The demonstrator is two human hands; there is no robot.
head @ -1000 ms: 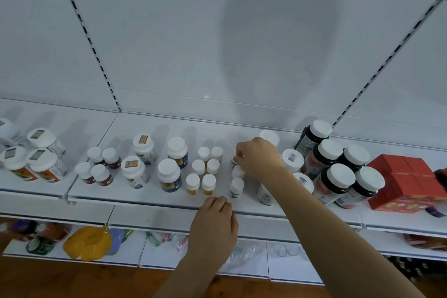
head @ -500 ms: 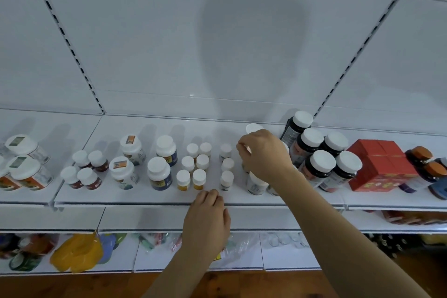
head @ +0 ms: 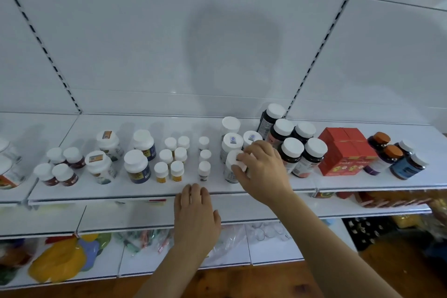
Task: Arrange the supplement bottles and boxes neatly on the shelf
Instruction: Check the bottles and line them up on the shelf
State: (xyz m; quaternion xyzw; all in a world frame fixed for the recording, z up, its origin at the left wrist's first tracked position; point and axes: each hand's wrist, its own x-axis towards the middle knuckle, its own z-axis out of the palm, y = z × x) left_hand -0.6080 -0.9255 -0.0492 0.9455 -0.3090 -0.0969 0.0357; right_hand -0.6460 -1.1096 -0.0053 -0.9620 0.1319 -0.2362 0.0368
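On the shelf (head: 145,191) most bottles stand in rows. Right hand (head: 262,172) grips the front white-capped bottle (head: 232,164), apparently aligning its column; left hand (head: 194,218) rests flat at the edge. Red boxes (head: 346,152) sit stacked; little appears left.

Even, soft white light filled the scene, coming from behind the person: a broad, diffuse grey head-shaped shadow (head: 232,55) fell on the glossy white metal back panel (head: 145,31). Short, faint shadows trailed behind the white-capped bottles toward the panel. Small specular glints marked the panel's lower seam. Wide-angle distortion bowed the slotted uprights and shelf edges outward. Peripheral detail was soft and slightly smeared.
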